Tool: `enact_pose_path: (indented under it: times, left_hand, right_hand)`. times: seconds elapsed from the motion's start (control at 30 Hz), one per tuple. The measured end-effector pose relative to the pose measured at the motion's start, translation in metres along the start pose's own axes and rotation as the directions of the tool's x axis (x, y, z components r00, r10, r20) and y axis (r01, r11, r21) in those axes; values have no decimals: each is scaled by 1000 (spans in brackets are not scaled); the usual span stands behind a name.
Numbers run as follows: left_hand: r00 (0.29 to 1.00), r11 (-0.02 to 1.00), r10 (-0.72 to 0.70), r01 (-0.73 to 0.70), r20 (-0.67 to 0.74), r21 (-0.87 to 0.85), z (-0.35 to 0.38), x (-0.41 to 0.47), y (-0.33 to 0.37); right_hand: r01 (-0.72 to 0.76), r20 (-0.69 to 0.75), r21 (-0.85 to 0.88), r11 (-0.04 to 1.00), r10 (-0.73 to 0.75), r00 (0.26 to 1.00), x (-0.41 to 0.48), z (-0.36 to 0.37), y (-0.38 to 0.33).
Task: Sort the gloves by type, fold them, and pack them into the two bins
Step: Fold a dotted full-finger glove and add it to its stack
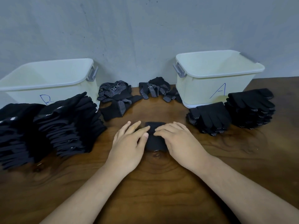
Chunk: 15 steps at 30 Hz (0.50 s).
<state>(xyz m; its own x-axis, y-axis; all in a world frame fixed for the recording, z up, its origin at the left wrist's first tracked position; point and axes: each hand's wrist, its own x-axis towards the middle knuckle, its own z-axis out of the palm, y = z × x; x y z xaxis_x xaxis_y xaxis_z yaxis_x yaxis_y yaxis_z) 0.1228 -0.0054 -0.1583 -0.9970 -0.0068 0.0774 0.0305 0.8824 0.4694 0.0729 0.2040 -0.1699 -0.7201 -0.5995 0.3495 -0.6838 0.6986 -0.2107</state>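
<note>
A folded black glove (155, 141) lies on the wooden table at the centre. My left hand (129, 143) and my right hand (179, 141) press flat on it from either side, fingers straight. Bin B (48, 81) stands at the back left, bin A (216, 78) at the back right, and no gloves show inside either. Large stacks of plain black folded gloves (53, 125) fill the left. Two stacks of dotted folded gloves (210, 120) (250, 107) sit in front of bin A. Loose dotted gloves (118, 97) (158, 89) lie between the bins.
A grey wall rises directly behind the bins. The table (153, 183) reaches toward me, with bare wood around my forearms. Grey handles stick out from the inner sides of both bins.
</note>
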Motion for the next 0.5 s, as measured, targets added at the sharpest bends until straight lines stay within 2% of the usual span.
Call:
enact_pose_path:
  times: [0.07, 0.13, 0.2, 0.3, 0.4, 0.5]
  left_hand:
    - [999, 995, -40, 37, -28, -95, -5, 0, -5]
    - [996, 990, 21, -33, -81, -139, -9, -3, -11]
    - [969, 972, 215, -224, -120, -66, -13, -6, -15]
    - [893, 893, 446, -439, -62, 99, -11, -5, -20]
    - [866, 860, 496, -481, -59, 172, -7, -1, -15]
    - [869, 870, 481, -457, -119, 182, -7, 0, -6]
  right_hand:
    - [-45, 65, 33, 998, 43, 997, -2, 0, 3]
    - [-64, 79, 84, 994, 57, 995, -5, -5, 4]
    - [-59, 89, 123, 991, 48, 995, -7, -10, 4]
    - [-33, 149, 121, 992, 14, 989, -10, -15, 4]
    - [18, 171, 40, 999, -24, 985, -12, -16, 2]
    - [12, 102, 39, 999, -16, 995, -9, -15, 0]
